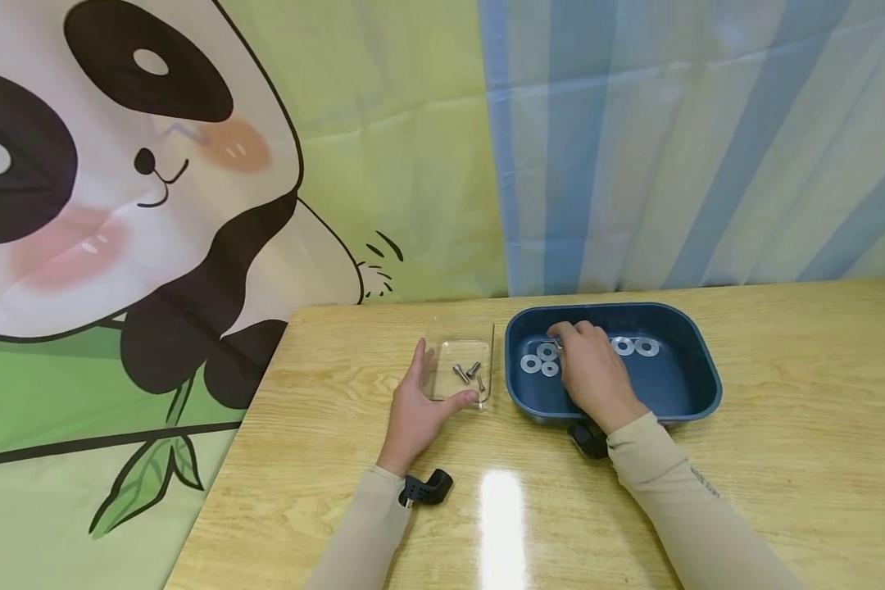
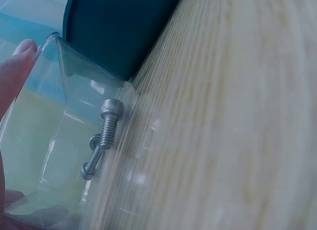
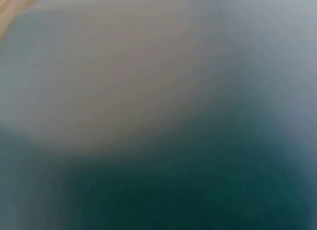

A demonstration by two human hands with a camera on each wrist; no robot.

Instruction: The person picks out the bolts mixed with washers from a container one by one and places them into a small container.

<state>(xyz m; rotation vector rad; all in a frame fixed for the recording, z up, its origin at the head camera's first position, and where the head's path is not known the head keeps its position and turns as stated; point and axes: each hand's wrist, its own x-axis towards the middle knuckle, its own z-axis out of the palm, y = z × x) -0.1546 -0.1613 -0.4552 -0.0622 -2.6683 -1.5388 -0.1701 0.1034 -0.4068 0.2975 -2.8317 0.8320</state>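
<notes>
My left hand [image 1: 417,416] holds a clear plastic box [image 1: 442,392] at its left side and near rim, the thumb over the near edge. Inside the box lie 3 metal socket-head screws of differing sizes, with a large screw [image 2: 109,123] in the left wrist view. My right hand [image 1: 596,373] reaches down into a dark blue tray [image 1: 678,381], its fingers bent and pinching what looks like a small screw [image 1: 551,340], mostly hidden. Flat metal washers [image 1: 531,363] lie left of that hand; other washers [image 1: 646,347] lie right of it. The right wrist view is blurred.
Box and tray stand side by side, a narrow gap between them, on a wooden table [image 1: 796,426]. Behind the table's far edge hangs a printed curtain [image 1: 413,147]. A black wrist strap device [image 1: 429,487] sits on the left wrist.
</notes>
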